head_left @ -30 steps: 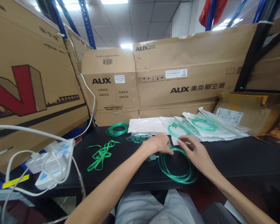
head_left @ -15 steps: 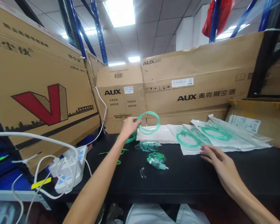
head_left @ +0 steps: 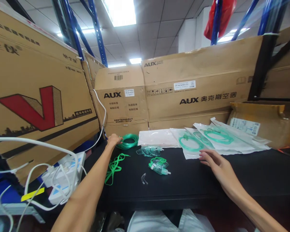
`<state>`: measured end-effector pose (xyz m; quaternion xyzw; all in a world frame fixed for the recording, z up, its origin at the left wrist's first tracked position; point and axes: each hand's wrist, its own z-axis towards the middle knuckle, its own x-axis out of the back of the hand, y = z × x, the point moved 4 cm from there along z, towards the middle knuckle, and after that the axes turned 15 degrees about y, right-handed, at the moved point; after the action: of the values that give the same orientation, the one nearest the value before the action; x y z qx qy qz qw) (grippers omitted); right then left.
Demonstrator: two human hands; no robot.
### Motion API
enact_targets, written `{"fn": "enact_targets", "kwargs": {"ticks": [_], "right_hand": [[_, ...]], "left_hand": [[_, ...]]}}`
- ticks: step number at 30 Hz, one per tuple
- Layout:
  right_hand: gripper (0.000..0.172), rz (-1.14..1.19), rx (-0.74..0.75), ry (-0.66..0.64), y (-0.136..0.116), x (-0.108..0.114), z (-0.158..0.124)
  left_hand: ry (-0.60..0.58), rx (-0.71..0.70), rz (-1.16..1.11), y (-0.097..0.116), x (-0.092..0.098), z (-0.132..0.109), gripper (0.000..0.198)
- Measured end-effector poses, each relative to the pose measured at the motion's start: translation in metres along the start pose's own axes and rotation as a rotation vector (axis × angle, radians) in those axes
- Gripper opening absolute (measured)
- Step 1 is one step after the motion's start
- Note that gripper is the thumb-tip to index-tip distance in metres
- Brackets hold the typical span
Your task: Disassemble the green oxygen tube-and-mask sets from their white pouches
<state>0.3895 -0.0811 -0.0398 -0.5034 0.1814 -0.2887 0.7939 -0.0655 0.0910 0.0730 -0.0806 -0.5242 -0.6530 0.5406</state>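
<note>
My left hand point(head_left: 114, 139) is at the back left of the black table, its fingers closed on the left edge of a coil of green tubing point(head_left: 134, 140) that lies flat. Nearer to me are loose green straps point(head_left: 115, 166). Clear green oxygen mask pieces point(head_left: 149, 150) lie right of the coil, and in front of them a mask with a green strap and pale connector point(head_left: 160, 167). Thin bent wire-like pieces point(head_left: 144, 178) lie closer still. With fingers apart and holding nothing, my right hand point(head_left: 216, 161) hovers by the front edge of a bagged tubing set point(head_left: 190, 144).
White packets point(head_left: 157, 138) and more bagged sets point(head_left: 219, 135) line the back of the table point(head_left: 178, 190). Cardboard boxes point(head_left: 203, 77) wall it behind and at left. A power strip point(head_left: 62, 180) with white cables sits left; an opened brown parcel point(head_left: 268, 122) stands right.
My left hand has lowered the raised loop of green tubing onto the coil and moved left. The green straps are now uncovered. My right hand stays by the bags; the view has shifted slightly.
</note>
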Motion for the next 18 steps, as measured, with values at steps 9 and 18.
{"fn": "enact_targets", "kwargs": {"ticks": [9,18], "right_hand": [[0.03,-0.221,0.34,-0.384,-0.063,-0.064,-0.043],[0.058,-0.364,0.447,-0.608,-0.07,-0.122,-0.082]], "left_hand": [[-0.161,-0.322,-0.099,0.054,0.031,-0.058,0.041],[-0.664,-0.583,-0.159,0.042,0.025,-0.165,0.043]]}}
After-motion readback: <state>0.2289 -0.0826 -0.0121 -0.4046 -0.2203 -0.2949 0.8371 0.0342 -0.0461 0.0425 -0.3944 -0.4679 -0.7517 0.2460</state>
